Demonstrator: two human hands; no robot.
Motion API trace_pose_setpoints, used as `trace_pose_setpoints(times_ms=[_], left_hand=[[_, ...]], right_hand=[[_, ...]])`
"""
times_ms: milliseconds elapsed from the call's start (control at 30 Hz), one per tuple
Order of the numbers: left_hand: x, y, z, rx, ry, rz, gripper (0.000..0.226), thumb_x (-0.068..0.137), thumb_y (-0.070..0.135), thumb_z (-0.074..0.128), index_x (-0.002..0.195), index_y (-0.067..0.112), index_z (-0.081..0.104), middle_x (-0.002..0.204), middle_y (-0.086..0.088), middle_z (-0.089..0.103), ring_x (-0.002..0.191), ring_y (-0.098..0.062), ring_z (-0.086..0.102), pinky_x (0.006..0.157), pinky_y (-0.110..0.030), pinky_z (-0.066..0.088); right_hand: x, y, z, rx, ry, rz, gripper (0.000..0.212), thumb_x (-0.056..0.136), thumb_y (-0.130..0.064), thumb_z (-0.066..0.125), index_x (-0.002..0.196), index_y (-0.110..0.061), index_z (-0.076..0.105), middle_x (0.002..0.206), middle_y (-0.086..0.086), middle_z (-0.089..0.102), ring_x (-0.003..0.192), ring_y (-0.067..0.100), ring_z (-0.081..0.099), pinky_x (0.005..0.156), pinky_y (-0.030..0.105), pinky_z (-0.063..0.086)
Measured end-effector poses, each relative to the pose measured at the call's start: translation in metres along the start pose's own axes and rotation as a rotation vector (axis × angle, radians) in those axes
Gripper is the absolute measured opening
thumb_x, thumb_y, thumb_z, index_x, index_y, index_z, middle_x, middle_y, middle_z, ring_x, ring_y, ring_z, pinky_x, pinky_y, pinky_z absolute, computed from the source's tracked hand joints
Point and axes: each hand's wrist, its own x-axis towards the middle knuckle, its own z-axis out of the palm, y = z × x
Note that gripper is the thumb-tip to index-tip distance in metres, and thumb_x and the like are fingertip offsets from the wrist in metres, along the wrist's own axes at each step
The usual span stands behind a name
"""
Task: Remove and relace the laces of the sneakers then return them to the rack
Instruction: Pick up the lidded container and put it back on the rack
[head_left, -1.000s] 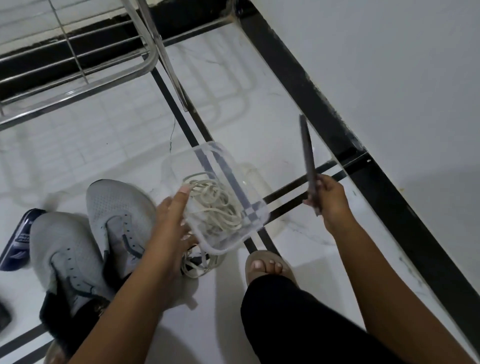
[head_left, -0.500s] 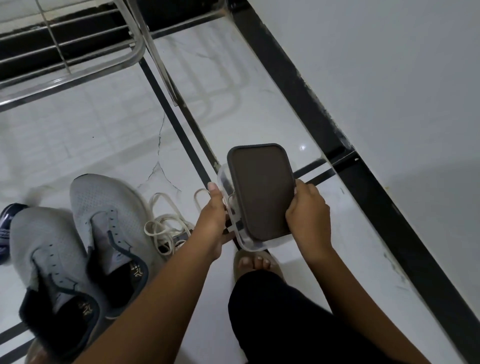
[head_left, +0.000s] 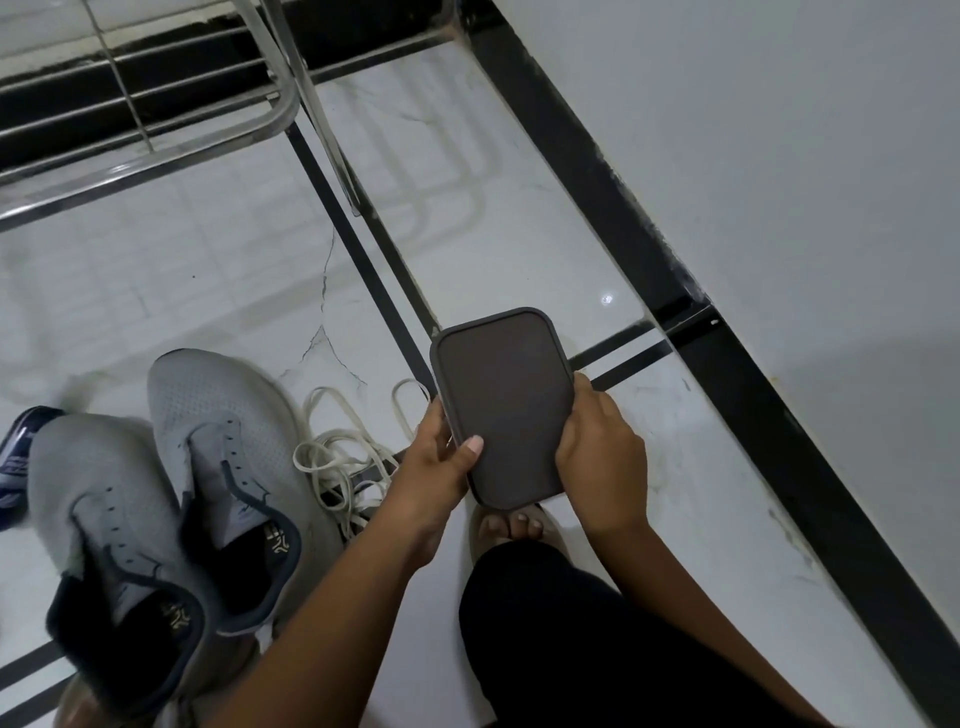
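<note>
Grey lid (head_left: 503, 405): I see both hands clamped on its long edges.
Left hand (head_left: 434, 462): thumb curled onto the lid's top.
Right hand (head_left: 597, 457): fingers wrapped along the opposite edge.
Laces (head_left: 343, 457): loose on the floor, just left of my left fingers.
Sneakers (head_left: 171, 483): unlaced, further left of the laces.

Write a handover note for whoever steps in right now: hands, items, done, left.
Left hand: grip on the left edge of the dark lid, thumb on top.
Right hand: grip on the lid's right edge. The lid covers the container; whether it is fully seated cannot be told.
Both grey sneakers stand on the floor at left, eyelets bare.
The pale laces lie in a loose pile on the tile between the sneakers and the left hand.
The metal rack is at top left.
Done: laces removed.
Left: set the container aside, relace both sneakers, return them to the rack.
</note>
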Motion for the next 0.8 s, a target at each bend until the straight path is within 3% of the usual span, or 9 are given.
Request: trace_pose_setpoints(times_ms=[233, 367, 500, 567, 633, 700, 800], left_hand=[[0.001, -0.002, 0.003, 0.176, 0.075, 0.044, 0.057, 0.099, 0.004, 0.044, 0.141, 0.042, 0.035, 0.134, 0.009, 0.055, 0.125, -0.014, 0.052, 0.106, -0.044, 0.044], [0.003, -0.003, 0.009, 0.275, 0.191, 0.050, 0.054, 0.096, 0.006, 0.049, 0.141, 0.034, 0.035, 0.129, 0.003, 0.058, 0.122, -0.018, 0.054, 0.103, -0.046, 0.045], [0.007, 0.003, 0.001, 0.199, 0.155, -0.064, 0.049, 0.093, 0.005, 0.056, 0.133, 0.028, 0.039, 0.131, -0.003, 0.056, 0.119, -0.022, 0.055, 0.098, -0.046, 0.050], [0.012, 0.015, -0.003, 0.169, 0.131, -0.086, 0.038, 0.093, 0.016, 0.061, 0.126, 0.021, 0.044, 0.129, -0.007, 0.057, 0.110, -0.020, 0.060, 0.085, -0.035, 0.056], [0.026, 0.031, -0.006, 0.250, 0.255, -0.054, 0.041, 0.092, 0.042, 0.057, 0.126, 0.019, 0.047, 0.126, -0.002, 0.056, 0.109, -0.018, 0.059, 0.088, -0.036, 0.055], [0.046, 0.052, -0.005, 0.317, 0.311, -0.033, 0.051, 0.094, 0.058, 0.038, 0.125, 0.020, 0.052, 0.123, 0.000, 0.058, 0.112, -0.021, 0.056, 0.100, -0.045, 0.046], [0.069, 0.070, 0.001, 0.184, 0.235, -0.140, 0.053, 0.099, 0.056, 0.029, 0.120, 0.017, 0.058, 0.119, 0.000, 0.063, 0.109, -0.019, 0.059, 0.103, -0.043, 0.044]], right_hand=[[-0.003, 0.006, 0.007, 0.088, 0.019, 0.038, 0.043, 0.098, -0.015, 0.049, 0.141, -0.013, 0.046, 0.117, 0.010, 0.065, 0.095, 0.026, 0.066, 0.081, 0.031, 0.052], [0.001, 0.005, 0.014, 0.114, 0.013, 0.091, 0.037, 0.100, -0.020, 0.046, 0.136, -0.015, 0.046, 0.124, 0.004, 0.060, 0.106, 0.019, 0.061, 0.082, 0.019, 0.041], [0.009, 0.011, 0.009, 0.225, -0.028, 0.077, 0.026, 0.103, -0.028, 0.035, 0.118, -0.015, 0.052, 0.100, 0.001, 0.062, 0.088, 0.015, 0.061, 0.071, 0.021, 0.045], [0.023, 0.008, 0.000, 0.350, -0.016, 0.127, 0.033, 0.103, -0.038, 0.029, 0.107, -0.015, 0.053, 0.088, -0.003, 0.059, 0.084, 0.016, 0.060, 0.070, 0.029, 0.049], [0.052, -0.004, -0.007, 0.446, 0.013, 0.172, 0.043, 0.102, -0.045, 0.027, 0.104, -0.014, 0.056, 0.090, -0.002, 0.061, 0.087, 0.017, 0.058, 0.073, 0.033, 0.047], [0.088, -0.023, -0.009, 0.441, -0.112, 0.182, 0.055, 0.101, -0.052, 0.022, 0.099, -0.012, 0.060, 0.095, 0.002, 0.062, 0.090, 0.019, 0.055, 0.077, 0.033, 0.042], [0.128, -0.048, 0.001, 0.228, -0.337, 0.108, 0.071, 0.098, -0.061, 0.013, 0.075, -0.012, 0.058, 0.084, 0.004, 0.061, 0.082, 0.023, 0.055, 0.071, 0.035, 0.041]])
